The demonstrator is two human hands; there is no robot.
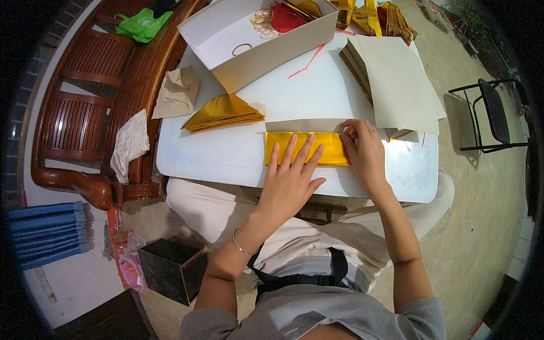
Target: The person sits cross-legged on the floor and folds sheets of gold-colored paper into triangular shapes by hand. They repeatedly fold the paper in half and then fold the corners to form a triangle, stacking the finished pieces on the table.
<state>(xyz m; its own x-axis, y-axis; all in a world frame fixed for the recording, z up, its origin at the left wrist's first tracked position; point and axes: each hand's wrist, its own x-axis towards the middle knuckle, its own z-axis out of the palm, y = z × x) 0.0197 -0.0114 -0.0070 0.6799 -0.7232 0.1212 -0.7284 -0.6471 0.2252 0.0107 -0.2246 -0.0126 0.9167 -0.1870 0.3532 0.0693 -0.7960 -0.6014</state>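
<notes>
A sheet of gold foil paper (pixel 333 159) lies before me on the white table (pixel 204 157), folded into a long strip. Its pale backing (pixel 297 126) shows along the far edge. My left hand (pixel 289 178) rests flat on the gold face with fingers spread. At the strip's right end, my right hand (pixel 364 148) pinches the far corner between thumb and fingertips; the exact grip is partly hidden. Left of the strip sits a stack of folded gold paper pieces (pixel 225 112). To the right is a stack of large pale sheets (pixel 399 80).
A white cardboard box (pixel 272 55) holds rubber bands (pixel 261 23) and red paper (pixel 289 19). Gold paper bundles (pixel 393 21) stand behind it. Crumpled brown paper (pixel 176 93) lies at the table's left edge, beside a wooden bench (pixel 91 112). A black folding chair (pixel 493 110) stands right.
</notes>
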